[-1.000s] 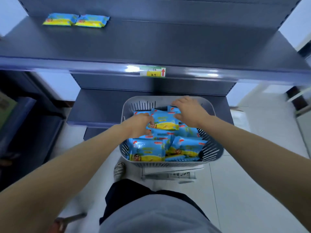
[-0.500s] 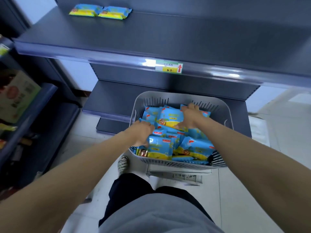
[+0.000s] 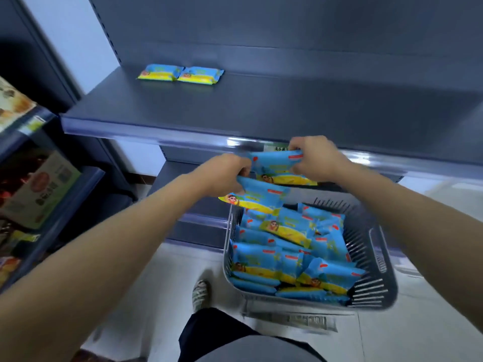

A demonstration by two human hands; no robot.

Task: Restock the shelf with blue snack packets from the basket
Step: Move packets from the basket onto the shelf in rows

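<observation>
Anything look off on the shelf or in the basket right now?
Nothing damaged or spilled. The blue snack packets lie jumbled at mixed angles in the grey slotted plastic basket; two packets on the dark shelf sit neatly side by side at the back left.

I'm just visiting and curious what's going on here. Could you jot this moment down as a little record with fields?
Setting: dark blue shop shelf, grey slatted basket below it
On the shelf: two blue snack packets side by side at the back left
In the basket: a heap of the same blue packets
Left hand: shut on a packet, lifted above the basket
Right hand: shut on another packet, near the shelf edge
Task progress: just begun; most of the shelf is bare
</observation>
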